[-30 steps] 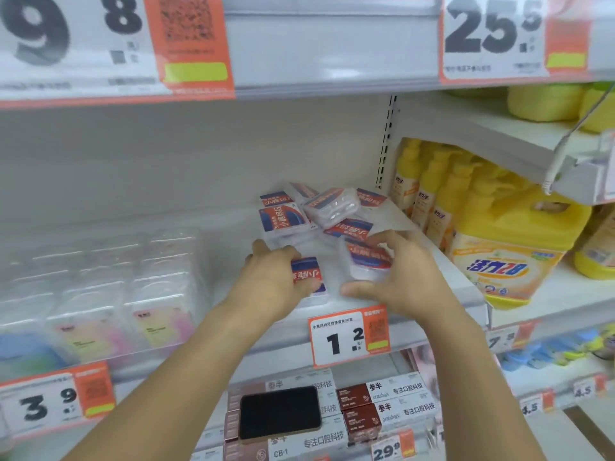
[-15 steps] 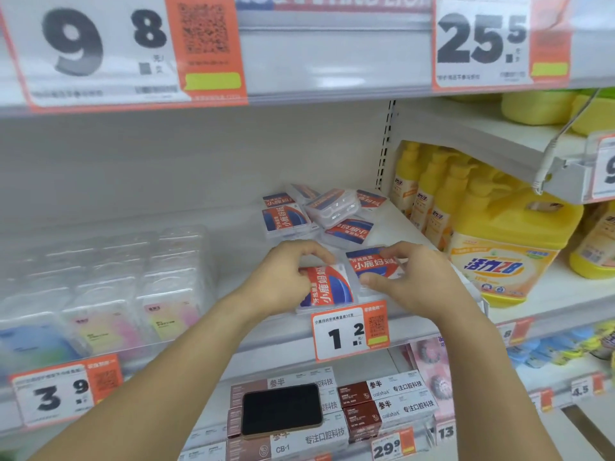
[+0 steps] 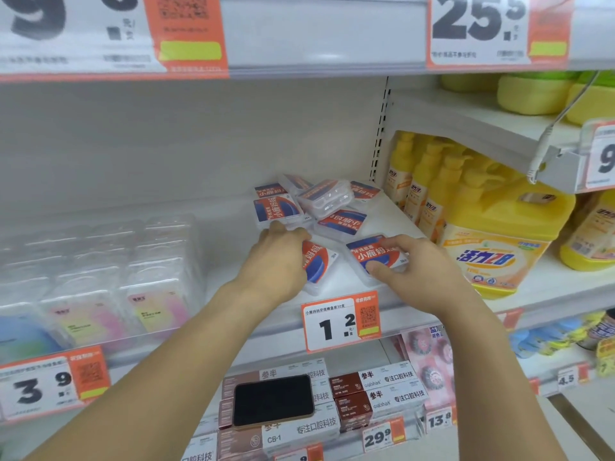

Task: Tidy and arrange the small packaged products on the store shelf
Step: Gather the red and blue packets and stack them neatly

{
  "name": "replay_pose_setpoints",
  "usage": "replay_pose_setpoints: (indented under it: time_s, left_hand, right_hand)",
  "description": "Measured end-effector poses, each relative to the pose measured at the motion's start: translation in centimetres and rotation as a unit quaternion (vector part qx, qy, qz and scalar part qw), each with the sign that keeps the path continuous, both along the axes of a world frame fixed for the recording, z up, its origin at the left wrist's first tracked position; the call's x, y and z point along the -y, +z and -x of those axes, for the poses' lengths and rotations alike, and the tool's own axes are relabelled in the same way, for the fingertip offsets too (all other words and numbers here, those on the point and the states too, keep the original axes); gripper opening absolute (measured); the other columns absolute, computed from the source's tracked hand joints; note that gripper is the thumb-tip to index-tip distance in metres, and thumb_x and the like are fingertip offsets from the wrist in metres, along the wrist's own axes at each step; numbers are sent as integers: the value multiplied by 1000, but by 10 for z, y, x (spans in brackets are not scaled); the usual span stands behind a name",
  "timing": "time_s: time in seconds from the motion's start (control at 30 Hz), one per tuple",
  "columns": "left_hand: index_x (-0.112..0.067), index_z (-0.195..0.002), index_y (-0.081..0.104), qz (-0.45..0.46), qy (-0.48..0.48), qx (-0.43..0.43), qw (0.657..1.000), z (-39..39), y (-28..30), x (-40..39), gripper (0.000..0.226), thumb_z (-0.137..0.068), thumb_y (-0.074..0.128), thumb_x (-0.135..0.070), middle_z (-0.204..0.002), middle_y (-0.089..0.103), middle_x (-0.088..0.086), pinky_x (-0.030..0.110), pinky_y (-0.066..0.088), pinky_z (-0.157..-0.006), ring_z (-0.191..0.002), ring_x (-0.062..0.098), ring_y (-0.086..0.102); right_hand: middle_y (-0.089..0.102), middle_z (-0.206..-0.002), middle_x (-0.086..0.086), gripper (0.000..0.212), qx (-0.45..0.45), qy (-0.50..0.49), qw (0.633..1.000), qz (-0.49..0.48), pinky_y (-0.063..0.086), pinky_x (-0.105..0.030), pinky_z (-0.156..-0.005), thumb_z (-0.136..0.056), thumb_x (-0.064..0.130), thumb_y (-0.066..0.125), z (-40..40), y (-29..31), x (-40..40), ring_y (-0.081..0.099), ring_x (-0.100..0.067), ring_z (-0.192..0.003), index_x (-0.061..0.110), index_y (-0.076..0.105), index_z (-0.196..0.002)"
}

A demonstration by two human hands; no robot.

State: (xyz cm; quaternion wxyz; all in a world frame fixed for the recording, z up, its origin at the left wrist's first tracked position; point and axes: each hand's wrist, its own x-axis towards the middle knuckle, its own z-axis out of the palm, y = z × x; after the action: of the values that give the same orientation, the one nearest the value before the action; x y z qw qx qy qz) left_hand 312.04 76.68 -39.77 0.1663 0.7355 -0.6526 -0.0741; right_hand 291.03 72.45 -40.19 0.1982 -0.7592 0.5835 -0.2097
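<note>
1. Under both wrists, nearest the camera: a price tag (image 3: 341, 322) is sitting on the shelf edge (image 3: 276, 331), w/ a dark phone (image 3: 273, 400) lying on boxes one level down.
2. Left hand (image 3: 276, 261) is lying palm-down, fingers curled over the left front box (image 3: 319, 266), holding it flat against the shelf.
3. Right hand (image 3: 422, 271) is pinching the right front box (image 3: 376, 256), thumb at its near edge, fingers on the top. The two boxes are lying just beside each other btwn the hands.
4. Beyond the fingertips: the rest of the pile (image 3: 316, 204) is lying jumbled, some boxes overlapping and tilted.
5. Handling, prob.: clear plastic boxes are looking light, stiff and slick; taking them by the short edges should be safer than by the flat faces.
</note>
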Motion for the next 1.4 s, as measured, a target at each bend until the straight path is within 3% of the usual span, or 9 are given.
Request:
replay_pose_setpoints:
  time_s: [0.1,0.23,0.37,0.53,0.63,0.83,1.03,1.23,1.4]
  left_hand:
    - [-24,-129,59,-33,-22,-12,999,0,4,0,41,-90,61,-38,-121,49,8,32,45,-95,-111,25,51]
    - [-29,-129,60,-84,-143,-91,982,-1,16,-5,39,-91,63,-21,-136,52,-9,20,40,-97,-118,10,52]
    - [-31,-130,59,-97,-160,-100,977,-2,15,-12,39,-93,58,-16,-137,48,-13,16,42,-92,-113,3,48]
    - [-35,-124,59,-54,-143,-81,985,-9,6,-22,38,-87,66,-32,-132,44,-6,26,36,-105,-126,11,38]
    - [-38,-122,58,-50,-148,-77,985,-10,3,-24,38,-85,66,-41,-126,52,-10,36,44,-102,-118,10,45]
    - [-36,-127,56,-52,-147,-88,984,-11,6,-30,42,-86,66,-42,-125,53,-10,30,48,-97,-112,7,51]
    - [-36,-127,55,-42,-140,-107,983,0,6,-37,49,-82,70,-45,-123,49,-10,28,52,-91,-111,9,52]
    - [-35,-127,52,-54,-136,-86,985,1,14,-39,49,-82,66,-50,-128,46,-11,25,50,-94,-112,6,51]
    - [-25,-106,65,101,-16,-76,992,-2,62,-11,23,-86,64,-38,-108,66,-8,23,46,-82,-99,12,61]
  right_hand:
    - [64,-121,-10,50,5,-10,1000,9,49,-34,-91,-85,45,70,-4,-1,0,61,-25,-108,22,60,-129]
    - [64,-124,-8,51,16,-11,1000,6,47,-32,-91,-84,46,72,-4,0,-1,59,-23,-114,21,62,-127]
    - [58,-127,-8,55,1,-6,1000,-3,42,-26,-83,-82,47,72,-3,2,-4,57,-21,-115,21,58,-128]
    - [53,-126,-7,63,-3,45,998,-37,44,-26,-88,-83,44,73,-7,8,-9,58,-20,-112,31,47,-139]
    - [55,-124,-4,62,-6,54,996,-67,48,-28,-88,-82,46,73,-8,11,-10,59,-18,-106,31,50,-137]
    - [57,-125,-5,59,-20,57,996,-73,49,-37,-98,-81,47,72,-7,15,-11,60,-20,-108,31,53,-135]
    - [59,-116,4,58,2,56,994,-97,41,-17,-63,-83,53,69,-5,20,-10,57,-11,-91,28,55,-133]
    - [53,-140,-6,72,46,7,997,-60,45,-28,-80,-84,67,56,-19,19,16,56,-23,-119,22,49,-140]
    - [50,-146,-2,70,70,27,997,-14,53,-41,-91,-85,62,58,-44,19,59,56,-27,-122,34,38,-146]
